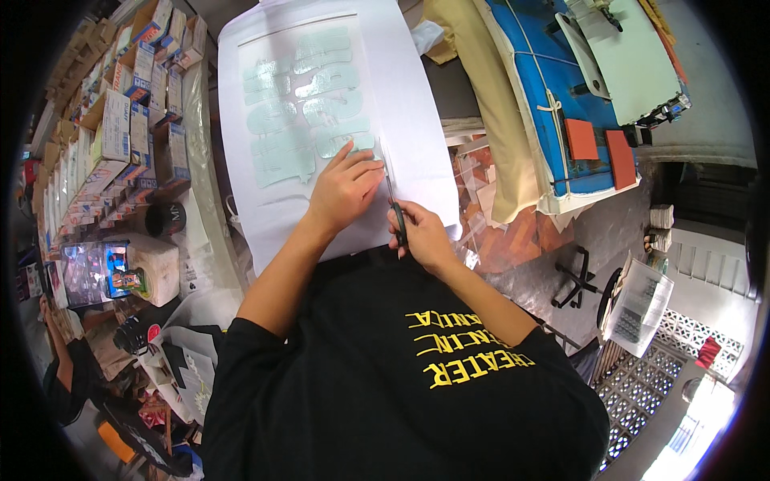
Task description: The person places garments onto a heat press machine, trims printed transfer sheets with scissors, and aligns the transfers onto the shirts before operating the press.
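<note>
The left hand (346, 186) lies open and flat on a white sheet (265, 144) with pale green shapes on the table, while the right hand (421, 235) grips scissors (395, 207) cutting along its right side.

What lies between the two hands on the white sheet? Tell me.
In the head view, only the scissors and a bare strip of white sheet separate the left hand and right hand.

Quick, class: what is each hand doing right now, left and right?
Left hand: open, flat on the white sheet.
Right hand: closed on the scissors, blades at the sheet.
</note>
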Tool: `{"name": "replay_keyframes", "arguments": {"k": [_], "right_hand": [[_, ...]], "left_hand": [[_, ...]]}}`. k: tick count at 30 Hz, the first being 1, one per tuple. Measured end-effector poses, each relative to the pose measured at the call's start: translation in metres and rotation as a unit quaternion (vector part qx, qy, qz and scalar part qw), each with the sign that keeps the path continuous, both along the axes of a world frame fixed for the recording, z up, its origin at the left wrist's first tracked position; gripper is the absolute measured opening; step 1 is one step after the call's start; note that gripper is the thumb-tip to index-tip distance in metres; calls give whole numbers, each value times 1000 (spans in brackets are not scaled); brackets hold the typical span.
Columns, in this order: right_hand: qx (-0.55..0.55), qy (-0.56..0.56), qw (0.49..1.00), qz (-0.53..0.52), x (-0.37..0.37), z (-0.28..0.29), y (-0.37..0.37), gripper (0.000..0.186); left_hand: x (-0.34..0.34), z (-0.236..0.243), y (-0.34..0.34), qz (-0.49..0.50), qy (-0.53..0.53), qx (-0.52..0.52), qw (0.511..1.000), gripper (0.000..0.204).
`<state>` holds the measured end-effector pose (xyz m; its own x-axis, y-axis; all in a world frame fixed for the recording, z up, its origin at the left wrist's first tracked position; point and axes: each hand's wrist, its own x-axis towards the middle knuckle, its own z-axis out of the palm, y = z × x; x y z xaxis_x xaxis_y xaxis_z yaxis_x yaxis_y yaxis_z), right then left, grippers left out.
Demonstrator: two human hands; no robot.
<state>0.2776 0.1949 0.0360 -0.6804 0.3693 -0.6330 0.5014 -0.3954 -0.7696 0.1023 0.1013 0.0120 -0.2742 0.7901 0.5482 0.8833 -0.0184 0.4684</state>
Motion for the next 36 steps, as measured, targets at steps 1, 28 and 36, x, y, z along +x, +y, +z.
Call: {"name": "replay_keyframes", "arguments": {"k": [1, 28, 36], "right_hand": [[-9, 3, 1000, -14, -7, 4, 2, 51], [89, 48, 995, -24, -99, 4, 50, 28], [108, 49, 992, -31, -145, 0, 76, 26]], "left_hand": [[2, 4, -1, 0, -4, 2, 1000, 10], [42, 69, -42, 11, -35, 71, 997, 17], [56, 93, -66, -13, -28, 69, 997, 19]]}}
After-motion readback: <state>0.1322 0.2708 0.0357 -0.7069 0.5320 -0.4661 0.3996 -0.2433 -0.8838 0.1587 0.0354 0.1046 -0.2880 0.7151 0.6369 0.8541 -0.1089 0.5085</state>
